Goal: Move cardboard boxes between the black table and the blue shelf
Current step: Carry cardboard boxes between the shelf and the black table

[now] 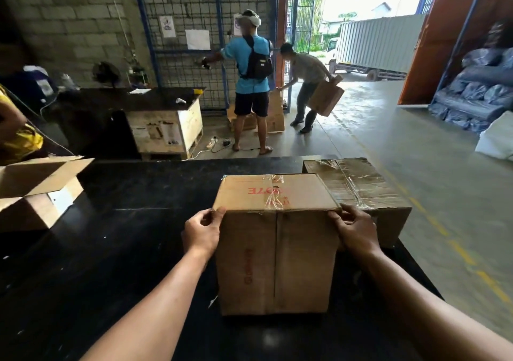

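The left grip (202, 228) and right grip (356, 228) pinched the top corners of the tall box (276, 249) standing between them on the black desk (125, 235). A taped box (358, 191) sat just beyond the right grip.

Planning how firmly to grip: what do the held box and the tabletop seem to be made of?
The held box looks like matte brown corrugated cardboard, with creased edges and glossy clear tape across its top. The black table seems a hard, smooth, semi-gloss surface showing faint reflections; its material is unclear.

Red upside-down letters ending "TE" on top of the taped cardboard box (277, 221), faint unreadable red print down its front
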`<state>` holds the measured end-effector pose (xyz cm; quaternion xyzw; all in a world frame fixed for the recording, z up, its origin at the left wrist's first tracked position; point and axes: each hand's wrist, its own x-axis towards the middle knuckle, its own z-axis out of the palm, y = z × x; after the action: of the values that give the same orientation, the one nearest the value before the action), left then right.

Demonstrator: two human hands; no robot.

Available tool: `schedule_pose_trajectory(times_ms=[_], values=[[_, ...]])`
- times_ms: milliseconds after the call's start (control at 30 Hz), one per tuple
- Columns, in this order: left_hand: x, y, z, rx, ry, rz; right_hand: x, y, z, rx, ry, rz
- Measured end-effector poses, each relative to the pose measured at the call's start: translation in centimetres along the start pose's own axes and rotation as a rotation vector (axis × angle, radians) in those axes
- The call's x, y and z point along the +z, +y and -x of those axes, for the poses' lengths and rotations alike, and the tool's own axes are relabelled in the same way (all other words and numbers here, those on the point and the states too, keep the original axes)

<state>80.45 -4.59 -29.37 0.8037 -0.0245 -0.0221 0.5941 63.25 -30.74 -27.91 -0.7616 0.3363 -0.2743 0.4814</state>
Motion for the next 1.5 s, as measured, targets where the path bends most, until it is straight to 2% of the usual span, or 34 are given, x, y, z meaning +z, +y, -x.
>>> schedule_pose_trajectory(times_ms=[200,300,500,667,800,900,967,1033,1100,1200,1400,1500], values=[[3.9,2.0,-8.7,0.007,-0.115,-0.049,4.0,-1.3,-10.4,0.035,0.044,0.099],[4.8,1.2,-11.0,-0.011,-0.178,-0.115,5.4,-0.4,-12.4,0.038,0.028,0.119],[5.4,-2.9,-11.7,-0.164,-0.327,-0.161,7.0,3.6,-11.2,0.068,-0.017,0.216],[6.2,-6.3,-10.1,-0.215,-0.34,-0.274,8.1,7.6,-8.3,0.118,-0.114,0.411],[7.1,-8.5,-9.3,-0.231,-0.324,-0.291,9.2,9.7,-7.3,0.134,-0.176,0.44],[7.9,-9.5,-10.0,-0.278,-0.317,-0.253,10.1,9.9,-7.9,0.089,-0.083,0.491],[8.5,-10.2,-11.2,-0.329,-0.307,-0.165,10.3,9.6,-9.0,0.037,0.063,0.618],[9.3,-10.6,-12.3,-0.382,-0.306,-0.082,10.2,9.1,-10.7,0.003,0.115,0.761],[10.0,-10.1,-13.0,-0.374,-0.32,-0.057,10.0,8.9,-12.9,0.034,0.032,0.8],[10.8,-10.6,-14.6,-0.315,-0.343,-0.061,10.1,9.3,-15.3,0.132,-0.086,0.719],[10.9,-11.4,-16.3,-0.281,-0.456,-0.122,10.1,10.1,-14.7,0.032,0.059,0.685],[11.5,-12.0,-16.0,-0.252,-0.441,-0.171,9.6,9.9,-14.9,0.012,0.036,0.733]])
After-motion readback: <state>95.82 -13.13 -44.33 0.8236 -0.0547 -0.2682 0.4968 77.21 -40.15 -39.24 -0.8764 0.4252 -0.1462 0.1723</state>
